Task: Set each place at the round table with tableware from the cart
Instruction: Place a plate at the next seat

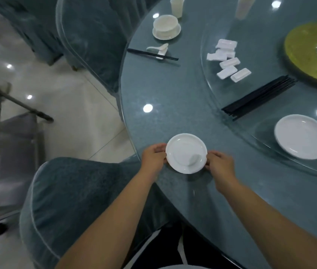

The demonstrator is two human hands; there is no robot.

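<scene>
Ahead of you, across the round table (173, 90), one finished place holds a bowl on a saucer (166, 27), a cup (177, 6), a spoon (158, 48) and chopsticks (151, 54). The glass turntable (212, 90) carries white rests (229, 60), loose black chopsticks (258, 97) and a second plate (302, 136). Your left hand (153, 157) and right hand (219, 162) pinch opposite edges of a plain white plate (186, 153) near the table's edge, beside a covered chair (76, 200).
</scene>
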